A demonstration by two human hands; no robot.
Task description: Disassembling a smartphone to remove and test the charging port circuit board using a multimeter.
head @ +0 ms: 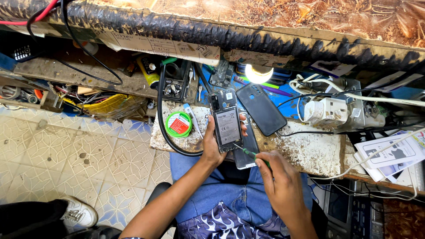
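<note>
round green reel (179,124) with red label, white leaflets (392,155) far right.

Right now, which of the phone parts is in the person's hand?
The opened phone, battery exposed, held in the left hand. The dark back cover lies apart on the bench.

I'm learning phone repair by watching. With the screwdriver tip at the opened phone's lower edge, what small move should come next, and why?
Probably seat the tip squarely before turning. The left hand grips the opened phone upright, while the right hand holds the green-handled screwdriver slanted, its tip just at the phone's lower right corner; whether it sits in a screw is too small to tell.
</note>
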